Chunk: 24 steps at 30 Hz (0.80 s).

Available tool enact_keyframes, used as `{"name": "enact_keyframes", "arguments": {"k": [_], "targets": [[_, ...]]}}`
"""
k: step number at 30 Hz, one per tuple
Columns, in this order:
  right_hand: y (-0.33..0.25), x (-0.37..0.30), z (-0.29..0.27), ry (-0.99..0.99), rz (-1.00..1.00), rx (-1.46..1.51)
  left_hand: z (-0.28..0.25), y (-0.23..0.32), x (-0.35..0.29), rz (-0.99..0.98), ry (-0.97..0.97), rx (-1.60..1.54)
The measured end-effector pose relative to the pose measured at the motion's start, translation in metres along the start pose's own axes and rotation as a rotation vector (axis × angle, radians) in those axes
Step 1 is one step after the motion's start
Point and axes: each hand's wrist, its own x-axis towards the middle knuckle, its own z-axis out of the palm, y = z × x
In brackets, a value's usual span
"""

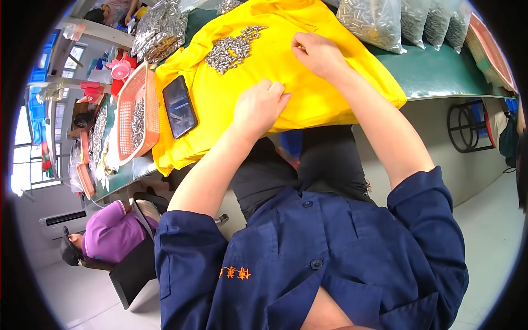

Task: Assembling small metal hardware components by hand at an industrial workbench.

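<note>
Small metal parts [230, 51] heaped far-left on yellow cloth [280, 63]; probably light, hard, slippery, best pinched by the sides. Left hand [260, 108] near, right hand [320, 54] farther right; fingers curled, cannot tell whether gripping anything

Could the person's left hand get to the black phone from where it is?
Likely yes: the black phone lies on the yellow cloth, to the left of the left hand, with only cloth showing between them; the small metal parts sit farther back.
</note>
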Motion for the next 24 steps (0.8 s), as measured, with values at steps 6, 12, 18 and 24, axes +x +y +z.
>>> {"name": "enact_keyframes", "arguments": {"k": [6, 12, 18, 24], "targets": [[0.001, 0.000, 0.002, 0.019, -0.010, -0.022, 0.003, 0.001, -0.004, -0.052, 0.065, -0.088], [0.004, 0.003, 0.001, 0.021, -0.006, -0.043, 0.002, -0.007, 0.003, -0.170, 0.020, -0.175], [0.000, 0.002, -0.002, -0.023, 0.018, -0.046, -0.007, -0.034, 0.021, -0.523, -0.119, -0.699], [-0.001, 0.004, 0.004, -0.028, 0.008, -0.001, -0.035, -0.056, 0.037, -0.836, -0.297, -1.110]]}}
